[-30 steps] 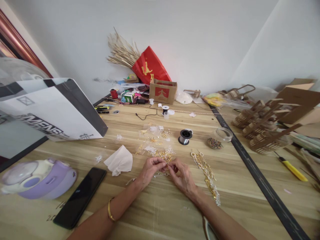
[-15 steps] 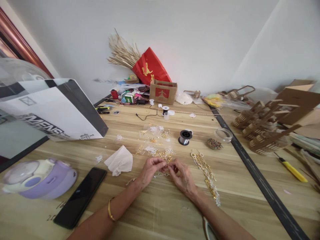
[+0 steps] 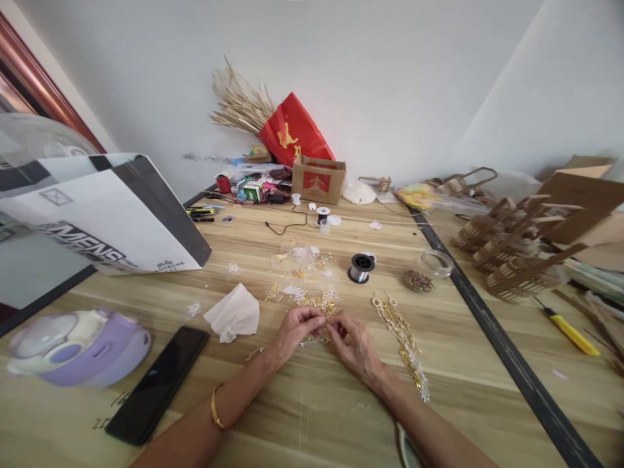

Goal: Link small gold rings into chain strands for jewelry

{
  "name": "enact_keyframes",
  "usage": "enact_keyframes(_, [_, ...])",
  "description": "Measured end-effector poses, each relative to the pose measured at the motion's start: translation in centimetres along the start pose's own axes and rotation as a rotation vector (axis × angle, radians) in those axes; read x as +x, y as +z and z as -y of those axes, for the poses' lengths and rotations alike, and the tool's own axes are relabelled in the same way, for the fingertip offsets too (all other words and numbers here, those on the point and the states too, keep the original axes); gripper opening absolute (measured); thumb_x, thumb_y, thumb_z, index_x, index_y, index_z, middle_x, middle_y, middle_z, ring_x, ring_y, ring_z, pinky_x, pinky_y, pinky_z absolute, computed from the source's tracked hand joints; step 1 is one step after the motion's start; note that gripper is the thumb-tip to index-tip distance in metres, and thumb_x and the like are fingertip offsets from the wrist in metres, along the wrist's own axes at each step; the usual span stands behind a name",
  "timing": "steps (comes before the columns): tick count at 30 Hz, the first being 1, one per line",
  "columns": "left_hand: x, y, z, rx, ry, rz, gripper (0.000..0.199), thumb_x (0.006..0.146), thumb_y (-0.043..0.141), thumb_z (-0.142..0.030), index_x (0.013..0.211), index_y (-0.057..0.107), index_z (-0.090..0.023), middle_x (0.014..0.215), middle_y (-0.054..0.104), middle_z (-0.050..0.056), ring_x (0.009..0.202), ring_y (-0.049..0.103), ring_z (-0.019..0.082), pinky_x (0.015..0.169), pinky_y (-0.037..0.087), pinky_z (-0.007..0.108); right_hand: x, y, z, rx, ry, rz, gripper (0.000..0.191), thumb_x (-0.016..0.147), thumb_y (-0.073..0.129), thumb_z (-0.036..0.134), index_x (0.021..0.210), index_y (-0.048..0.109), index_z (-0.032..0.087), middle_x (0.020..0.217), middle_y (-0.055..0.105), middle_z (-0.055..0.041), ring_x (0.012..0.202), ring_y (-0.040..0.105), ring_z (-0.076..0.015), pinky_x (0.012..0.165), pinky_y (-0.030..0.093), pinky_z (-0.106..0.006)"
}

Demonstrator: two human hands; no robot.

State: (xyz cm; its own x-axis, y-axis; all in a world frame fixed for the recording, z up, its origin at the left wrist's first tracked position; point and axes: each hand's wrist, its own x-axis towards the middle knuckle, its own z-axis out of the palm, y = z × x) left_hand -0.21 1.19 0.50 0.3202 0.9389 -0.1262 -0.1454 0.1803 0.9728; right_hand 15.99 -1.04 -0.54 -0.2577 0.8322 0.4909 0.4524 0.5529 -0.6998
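My left hand point(image 3: 298, 331) and my right hand point(image 3: 353, 341) meet at the fingertips over the wooden table point(image 3: 302, 416). Both are closed in a pinch; what lies between the fingers is too small to make out. Just beyond them is a pile of gold and silver findings point(image 3: 316, 302). A thin silver chain point(image 3: 311, 341) shows below the fingertips. To the right of my right hand lie gold and silver chains point(image 3: 407, 348) in a long bundle. A spool of wire point(image 3: 361, 268) stands behind them.
At the left are a black phone point(image 3: 158, 383), a purple and cream case point(image 3: 82, 348), a white tissue point(image 3: 234, 313) and a paper bag point(image 3: 97, 214). At the right lie beads point(image 3: 419, 281), a yellow-handled tool point(image 3: 570, 330) and small woven baskets point(image 3: 517, 276). A cardboard box point(image 3: 318, 179) stands behind.
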Motion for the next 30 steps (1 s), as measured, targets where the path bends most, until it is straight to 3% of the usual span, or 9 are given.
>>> enact_keyframes(17, [-0.01,-0.05,-0.59,0.088,0.016,-0.036,0.026,0.068,0.07,-0.037,0.07,0.061,-0.012,0.057,0.052,-0.002,0.052,0.046,0.008,0.052,0.039,0.02,0.33,-0.3,0.14,0.145,0.145,-0.062,0.016,0.09,0.045,0.028,0.092,0.058,0.018,0.078,0.06,-0.0038,0.063,0.054,-0.0122,0.051,0.042,-0.021])
enact_keyframes(25, [0.01,-0.02,0.06,0.065,0.014,-0.021,0.026,0.07,0.069,-0.037,0.073,0.063,-0.012,0.062,0.056,-0.001,0.056,0.049,0.009,0.055,0.039,0.021,0.04,0.1,-0.03,0.123,0.12,0.064,0.021,0.082,0.06,0.035,0.095,0.055,0.019,0.071,0.059,0.0001,0.053,0.051,-0.0104,0.048,0.041,-0.022])
enact_keyframes(30, [-0.04,0.18,-0.08,0.053,0.012,-0.029,0.028,0.069,0.07,-0.038,0.072,0.063,-0.011,0.063,0.056,0.0,0.058,0.048,0.01,0.055,0.038,0.021,0.1,0.39,0.13,0.186,0.141,0.093,0.014,0.083,0.058,0.032,0.09,0.057,0.019,0.067,0.06,0.0006,0.053,0.052,-0.0103,0.047,0.04,-0.02])
